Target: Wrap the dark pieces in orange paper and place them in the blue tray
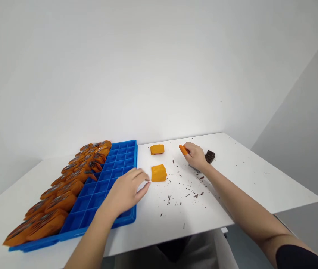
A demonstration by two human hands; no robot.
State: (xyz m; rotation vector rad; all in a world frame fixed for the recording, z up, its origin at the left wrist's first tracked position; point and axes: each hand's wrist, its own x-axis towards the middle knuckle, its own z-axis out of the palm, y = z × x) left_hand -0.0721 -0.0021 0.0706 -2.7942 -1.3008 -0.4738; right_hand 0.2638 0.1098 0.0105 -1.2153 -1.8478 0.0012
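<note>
Closest to the person, the left hand [128,188] hovers low over the right edge of a blue compartment tray [111,175], palm down, fingers loosely spread and reaching rightward, holding nothing; its fingertips stop just short of an orange pouch [158,173] lying flat on the white table [259,179]. The tray's left columns are packed with orange pouches [61,194] standing in rows, while the columns on the right show bare blue cells. Dark flecks and slivers of debris [181,190] are scattered across the tabletop between the two forearms. Farther out, the right hand [196,155] rests on the table, fingers curled around what looks like a brush handle, with the dark bristles [209,156] sticking out past the hand to the right; the index finger wears an orange finger cot [183,150]. A second orange pouch [157,149] lies beyond the first, near the table's far edge, well apart from both hands. Behind everything stands a plain white wall [147,67].
</note>
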